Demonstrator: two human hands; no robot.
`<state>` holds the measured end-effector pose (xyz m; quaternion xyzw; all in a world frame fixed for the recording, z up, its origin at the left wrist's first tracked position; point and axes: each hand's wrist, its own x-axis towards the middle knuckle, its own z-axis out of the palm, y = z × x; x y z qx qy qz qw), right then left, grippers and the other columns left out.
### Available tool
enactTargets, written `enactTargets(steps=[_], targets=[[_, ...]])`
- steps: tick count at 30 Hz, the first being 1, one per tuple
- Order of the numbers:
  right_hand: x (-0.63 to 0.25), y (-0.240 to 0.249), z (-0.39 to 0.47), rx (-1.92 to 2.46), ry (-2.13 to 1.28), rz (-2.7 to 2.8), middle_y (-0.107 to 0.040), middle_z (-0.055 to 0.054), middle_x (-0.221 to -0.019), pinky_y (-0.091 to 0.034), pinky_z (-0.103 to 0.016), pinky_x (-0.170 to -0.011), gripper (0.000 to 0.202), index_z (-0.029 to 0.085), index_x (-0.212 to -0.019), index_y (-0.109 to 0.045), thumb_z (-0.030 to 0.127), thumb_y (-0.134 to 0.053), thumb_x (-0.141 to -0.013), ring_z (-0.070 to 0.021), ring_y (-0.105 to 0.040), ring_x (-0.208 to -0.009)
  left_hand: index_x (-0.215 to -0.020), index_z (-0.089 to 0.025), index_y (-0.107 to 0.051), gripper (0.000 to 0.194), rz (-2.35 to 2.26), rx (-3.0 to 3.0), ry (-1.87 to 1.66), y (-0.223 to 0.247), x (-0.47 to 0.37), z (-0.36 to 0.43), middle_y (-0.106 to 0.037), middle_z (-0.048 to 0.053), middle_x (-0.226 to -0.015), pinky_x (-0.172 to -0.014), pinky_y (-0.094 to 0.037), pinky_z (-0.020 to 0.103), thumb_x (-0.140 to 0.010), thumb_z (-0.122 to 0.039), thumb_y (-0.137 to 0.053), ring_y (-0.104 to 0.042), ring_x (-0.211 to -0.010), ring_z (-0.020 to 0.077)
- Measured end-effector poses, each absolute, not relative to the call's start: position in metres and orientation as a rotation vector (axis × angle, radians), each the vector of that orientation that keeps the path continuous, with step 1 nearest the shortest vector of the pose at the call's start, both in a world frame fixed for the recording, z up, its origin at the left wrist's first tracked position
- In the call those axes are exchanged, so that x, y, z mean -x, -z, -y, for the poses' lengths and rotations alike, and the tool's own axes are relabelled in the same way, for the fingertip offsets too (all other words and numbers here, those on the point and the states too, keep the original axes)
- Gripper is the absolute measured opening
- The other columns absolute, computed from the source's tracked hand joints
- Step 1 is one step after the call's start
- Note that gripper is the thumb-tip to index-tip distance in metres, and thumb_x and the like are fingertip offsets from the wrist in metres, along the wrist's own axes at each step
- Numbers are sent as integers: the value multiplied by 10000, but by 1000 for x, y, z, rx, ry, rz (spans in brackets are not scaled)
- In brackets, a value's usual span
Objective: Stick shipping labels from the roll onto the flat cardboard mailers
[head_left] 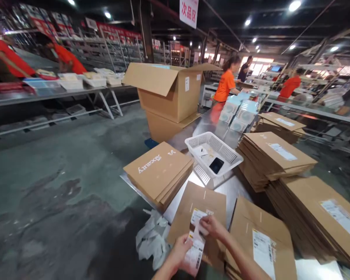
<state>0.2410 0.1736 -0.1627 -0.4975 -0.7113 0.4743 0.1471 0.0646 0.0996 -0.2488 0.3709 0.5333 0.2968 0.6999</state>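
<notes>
Left hand: the fingers [188,244] are closed on a strip of printed shipping labels [195,253] at its left edge, perhaps to keep it taut.
Right hand: the fingers [205,222] are pinched almost shut at the strip's upper part; the exact grip is too blurred to tell.
Strip position: it slants over the near flat cardboard mailer [192,194], probably so a label can meet the board directly.
Neighbouring mailer [247,214]: lies face up to the right, a label [262,249] already on it.
Right-hand stacks [294,149]: labelled mailers, likely piled flat to save room on the steel table [317,269].
Left-hand stack [160,167]: unlabelled on its top face, seemingly within easy reach.
White basket [229,151]: sits beyond the mailers with a phone [216,165] inside, presumably for loose items.
Mailer print: white lettering that seems to end in "beauty".
Label print: barcodes and dense text, too small to read.
Hanging sign [189,11]: red characters, 次品区 (defective goods area).
</notes>
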Motion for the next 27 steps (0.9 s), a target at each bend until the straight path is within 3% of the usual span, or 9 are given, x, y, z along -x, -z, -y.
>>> enactTargets(steps=[2,6,10,14,18,22,27], targets=[[-246,160,-174,1479,-1424,1903,-308,37,-449,-236,-241,-467,412,202,-466,-330,443,-478,-764,-94,-298,-482,-808,-148,-698,377,-1256,-817,-683,231,-49,-84,-661,27,-732,-719,-441,319,-625,-475,-733,-578,-716,191],[-255,189,-182,1532,-1614,1619,-425,36,-477,-275,-234,-470,345,189,-527,-516,475,-576,-710,-100,-365,-499,-872,-89,-699,338,-1320,-709,-567,212,-23,-70,-657,28,-706,-690,-442,290,-675,-362,-728,-568,-682,162],[-259,233,-189,1544,-1715,1398,-604,-1,-599,-411,-254,-526,329,167,-703,-668,495,-657,-673,-140,-520,-580,-909,-99,-697,309,-1350,-611,-536,230,-6,-66,-694,39,-770,-688,-457,262,-721,-344,-712,-599,-716,158],[-258,244,-188,1457,-1733,1284,-714,-101,-834,-538,-333,-699,450,166,-783,-688,604,-603,-724,-207,-649,-778,-960,-93,-686,375,-1275,-568,-547,237,2,-66,-707,64,-780,-640,-476,271,-716,-376,-726,-617,-683,166],[-252,245,-186,1380,-1722,1284,-707,-120,-967,-539,-373,-842,523,180,-862,-665,660,-463,-813,-211,-653,-916,-1018,-106,-695,424,-1231,-591,-521,232,18,-69,-721,80,-831,-648,-480,272,-714,-401,-722,-629,-708,171],[-242,246,-181,1411,-1589,1442,-663,-61,-887,-524,-360,-822,404,182,-916,-639,562,-532,-831,-183,-608,-845,-963,-94,-714,429,-1253,-674,-451,224,57,-38,-712,80,-852,-659,-451,252,-687,-422,-734,-603,-709,152],[-230,238,-167,1493,-1156,1958,-595,-96,-980,-498,-370,-810,454,158,-1105,-652,508,-529,-843,-201,-580,-845,-1130,-78,-665,545,-1273,-705,-271,209,90,22,-710,100,-898,-628,-445,269,-702,-413,-700,-607,-690,178]])
